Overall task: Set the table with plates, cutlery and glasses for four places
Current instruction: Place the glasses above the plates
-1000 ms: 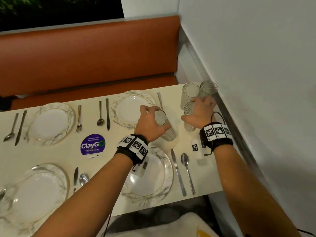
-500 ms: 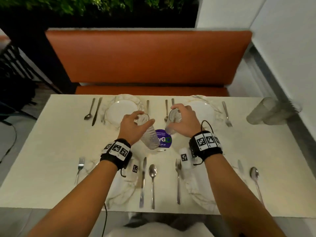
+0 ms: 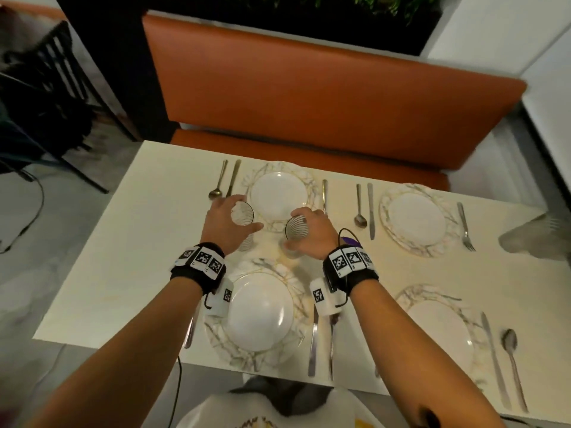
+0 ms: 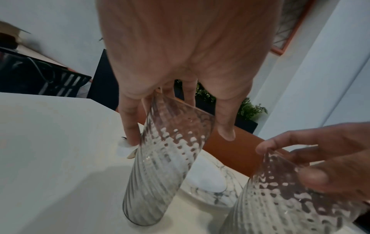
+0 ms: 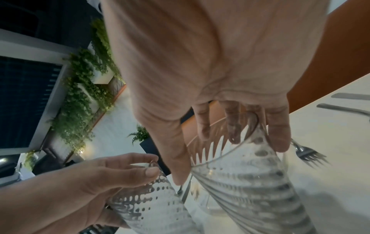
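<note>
My left hand grips a ribbed clear glass round its rim, just left of the far left plate. This left glass leans, its base low at the table top. My right hand holds a second ribbed glass by the rim between the far left plate and the near left plate. In the right wrist view the right-hand glass is tilted too, with a fork behind it. Two more plates lie to the right, all flanked by cutlery.
More glasses stand blurred at the table's right edge by the wall. An orange bench runs behind the table. A spoon and knife lie between the far plates. A black chair stands at far left.
Both hands have carried their glasses from the group by the right wall leftward across the table to the left pair of plates, and lowered them. The head view has turned left.
</note>
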A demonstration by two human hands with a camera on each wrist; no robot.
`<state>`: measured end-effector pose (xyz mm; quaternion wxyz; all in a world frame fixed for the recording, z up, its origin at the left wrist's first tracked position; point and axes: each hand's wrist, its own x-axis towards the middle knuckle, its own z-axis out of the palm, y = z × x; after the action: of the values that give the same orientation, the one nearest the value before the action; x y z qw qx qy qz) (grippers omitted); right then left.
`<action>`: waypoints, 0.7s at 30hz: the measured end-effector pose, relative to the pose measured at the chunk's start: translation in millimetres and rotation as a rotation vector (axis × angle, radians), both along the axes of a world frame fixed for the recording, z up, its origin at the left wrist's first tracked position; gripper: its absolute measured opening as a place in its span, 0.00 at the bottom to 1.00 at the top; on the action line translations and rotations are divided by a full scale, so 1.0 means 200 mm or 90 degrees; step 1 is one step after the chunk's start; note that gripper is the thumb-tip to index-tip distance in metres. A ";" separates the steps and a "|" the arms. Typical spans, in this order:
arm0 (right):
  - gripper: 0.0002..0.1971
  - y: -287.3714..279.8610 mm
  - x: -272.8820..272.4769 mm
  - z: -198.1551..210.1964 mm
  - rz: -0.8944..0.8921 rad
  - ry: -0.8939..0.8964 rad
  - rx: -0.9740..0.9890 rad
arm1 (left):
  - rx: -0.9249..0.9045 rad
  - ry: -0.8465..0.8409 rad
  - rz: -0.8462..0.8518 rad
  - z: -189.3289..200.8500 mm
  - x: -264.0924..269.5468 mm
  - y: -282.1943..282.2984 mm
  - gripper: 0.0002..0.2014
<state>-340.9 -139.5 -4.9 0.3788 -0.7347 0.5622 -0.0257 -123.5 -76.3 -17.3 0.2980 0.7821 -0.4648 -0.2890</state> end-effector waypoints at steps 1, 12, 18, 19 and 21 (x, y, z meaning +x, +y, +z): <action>0.40 0.00 0.01 -0.01 0.005 0.007 0.001 | 0.002 0.004 -0.002 -0.01 0.01 0.00 0.39; 0.29 -0.06 0.05 0.01 -0.005 0.032 0.024 | -0.002 0.039 0.002 -0.13 0.02 0.02 0.42; 0.27 -0.04 -0.13 0.04 -0.010 0.057 0.116 | 0.008 0.038 0.009 -0.14 0.01 0.01 0.41; 0.27 -0.03 -0.15 0.04 -0.013 0.052 0.122 | 0.016 0.036 0.011 -0.14 0.02 0.01 0.41; 0.27 -0.02 -0.19 0.03 -0.023 0.040 0.132 | 0.029 0.028 0.008 -0.15 0.02 0.00 0.40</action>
<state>-378.7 -143.4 1.9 0.4347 -0.6816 0.5866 0.0488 -118.5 -75.8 -46.9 0.2920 0.7850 -0.4464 -0.3151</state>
